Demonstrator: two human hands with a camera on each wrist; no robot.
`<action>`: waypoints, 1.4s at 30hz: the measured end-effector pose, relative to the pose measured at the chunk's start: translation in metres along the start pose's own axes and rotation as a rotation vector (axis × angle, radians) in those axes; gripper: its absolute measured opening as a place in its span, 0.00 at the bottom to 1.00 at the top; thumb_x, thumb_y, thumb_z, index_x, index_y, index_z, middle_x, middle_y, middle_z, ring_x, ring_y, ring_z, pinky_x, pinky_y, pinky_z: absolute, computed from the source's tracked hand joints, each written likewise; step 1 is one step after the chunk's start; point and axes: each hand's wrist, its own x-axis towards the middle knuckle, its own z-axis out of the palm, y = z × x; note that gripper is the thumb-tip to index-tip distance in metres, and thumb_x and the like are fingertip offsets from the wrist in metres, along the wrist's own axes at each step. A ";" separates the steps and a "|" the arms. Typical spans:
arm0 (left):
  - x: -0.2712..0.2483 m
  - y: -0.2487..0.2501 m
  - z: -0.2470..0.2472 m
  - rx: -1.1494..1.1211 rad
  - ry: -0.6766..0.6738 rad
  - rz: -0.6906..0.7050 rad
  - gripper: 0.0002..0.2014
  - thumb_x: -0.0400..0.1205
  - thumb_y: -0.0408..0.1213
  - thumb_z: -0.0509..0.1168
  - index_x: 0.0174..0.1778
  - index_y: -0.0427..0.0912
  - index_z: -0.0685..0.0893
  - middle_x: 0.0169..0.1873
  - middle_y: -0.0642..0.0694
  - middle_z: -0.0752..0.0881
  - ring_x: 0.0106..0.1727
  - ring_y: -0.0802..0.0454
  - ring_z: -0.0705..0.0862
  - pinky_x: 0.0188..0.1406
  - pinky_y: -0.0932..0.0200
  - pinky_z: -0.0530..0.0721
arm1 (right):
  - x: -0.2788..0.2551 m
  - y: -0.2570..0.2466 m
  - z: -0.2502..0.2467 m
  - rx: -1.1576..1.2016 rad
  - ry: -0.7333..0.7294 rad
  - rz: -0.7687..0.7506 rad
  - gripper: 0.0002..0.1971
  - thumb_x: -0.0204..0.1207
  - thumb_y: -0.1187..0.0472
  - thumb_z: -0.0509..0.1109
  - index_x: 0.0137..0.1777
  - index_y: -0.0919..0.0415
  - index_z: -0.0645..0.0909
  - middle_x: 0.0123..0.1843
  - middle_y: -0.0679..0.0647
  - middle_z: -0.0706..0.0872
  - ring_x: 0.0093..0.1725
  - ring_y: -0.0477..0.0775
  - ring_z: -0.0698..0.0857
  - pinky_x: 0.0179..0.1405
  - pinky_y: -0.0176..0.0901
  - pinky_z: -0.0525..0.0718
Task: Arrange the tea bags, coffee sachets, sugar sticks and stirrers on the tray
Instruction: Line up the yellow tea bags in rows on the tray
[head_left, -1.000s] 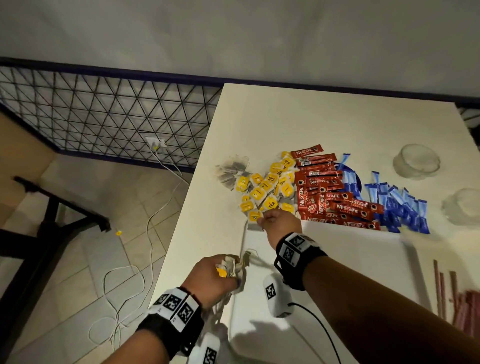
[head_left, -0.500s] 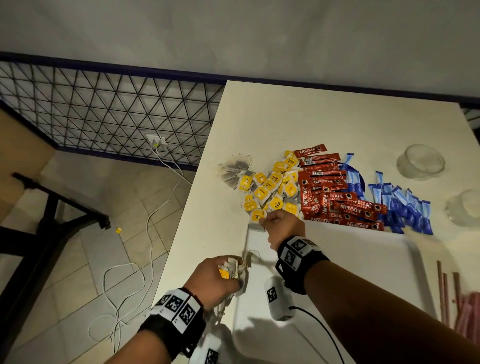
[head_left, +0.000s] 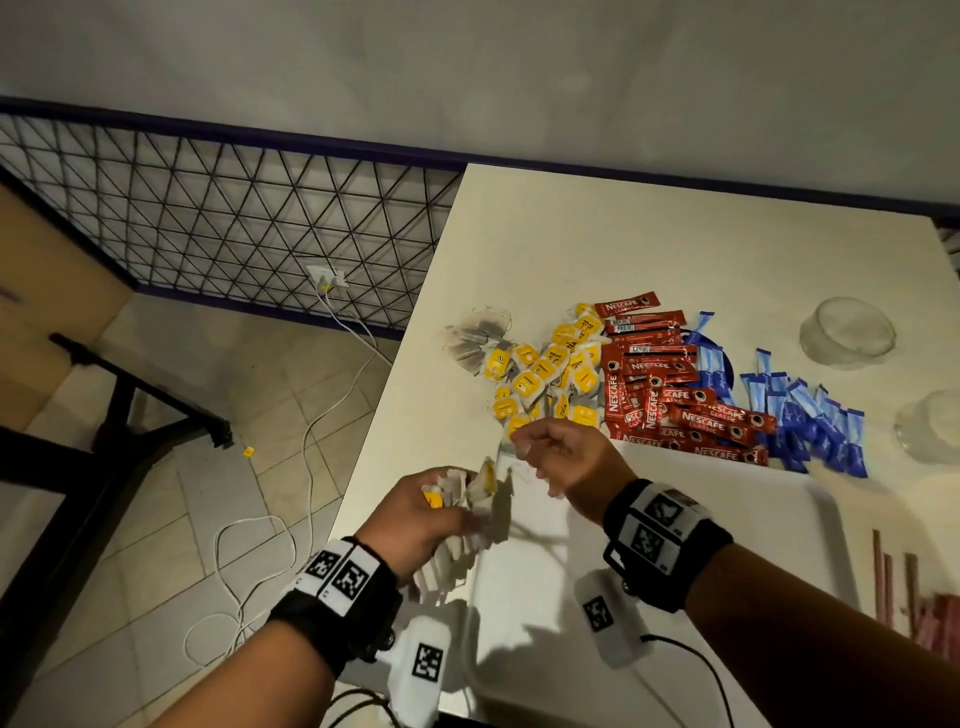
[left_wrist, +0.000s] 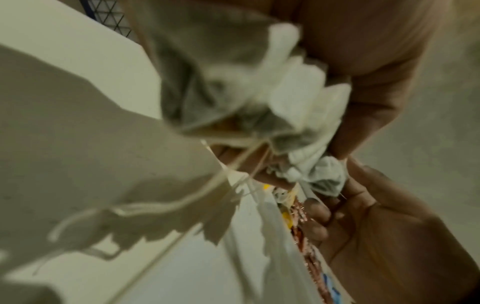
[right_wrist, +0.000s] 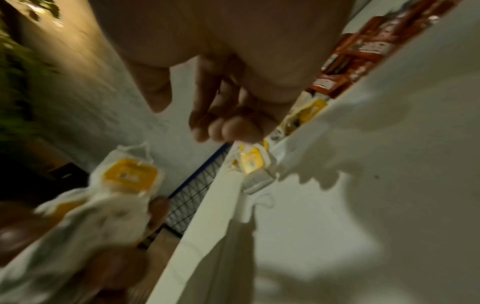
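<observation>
- Left hand grips a bunch of white paper tea bags with yellow tags, fingers curled around them, at the near-left edge of the white flat tray; bags hang down below the fist.
- Left wrist view: bunch of bags pressed between thumb and fingers, strings trailing loose.
- Right hand hovers just beyond the left one, near the far-left corner of the tray, fingertips bunched together and pointing down; looks like a pinch on a string or tag but blur, cannot tell for sure.
- Right wrist view: one yellow-tagged tea bag sits just under those fingertips at the tray's edge.
- Loose pile of yellow-tagged tea bags lies on the cream rectangular table, just beyond the tray.
- Red Nescafe coffee sachets heaped right of the tea bags, touching them.
- Blue sugar sticks spread right of the sachets, overlapping them.
- Brown thin stirrers lie at the right side near the tray, blurred.
- Two clear glass bowls sit at the table's far right, apart from the piles.
- White cable runs over the tiled floor left of the table.
</observation>
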 end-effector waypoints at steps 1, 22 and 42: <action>0.002 0.004 0.005 -0.045 -0.030 0.009 0.17 0.58 0.26 0.70 0.41 0.43 0.91 0.36 0.37 0.89 0.37 0.45 0.87 0.40 0.58 0.85 | -0.002 -0.005 -0.001 0.017 -0.089 0.010 0.04 0.78 0.57 0.71 0.45 0.47 0.85 0.31 0.40 0.84 0.31 0.39 0.79 0.28 0.36 0.78; 0.015 0.052 0.045 0.424 -0.088 0.350 0.24 0.57 0.34 0.73 0.48 0.61 0.87 0.59 0.60 0.84 0.53 0.71 0.83 0.54 0.73 0.78 | -0.004 -0.041 -0.059 -0.191 -0.050 -0.205 0.09 0.77 0.63 0.73 0.42 0.44 0.83 0.37 0.44 0.83 0.34 0.34 0.79 0.38 0.29 0.78; 0.013 0.004 0.016 0.403 0.062 0.000 0.23 0.68 0.17 0.69 0.50 0.48 0.89 0.34 0.54 0.90 0.28 0.66 0.84 0.26 0.74 0.78 | 0.032 0.047 -0.016 0.071 0.309 0.409 0.10 0.79 0.68 0.67 0.38 0.55 0.79 0.36 0.55 0.87 0.27 0.52 0.81 0.31 0.45 0.83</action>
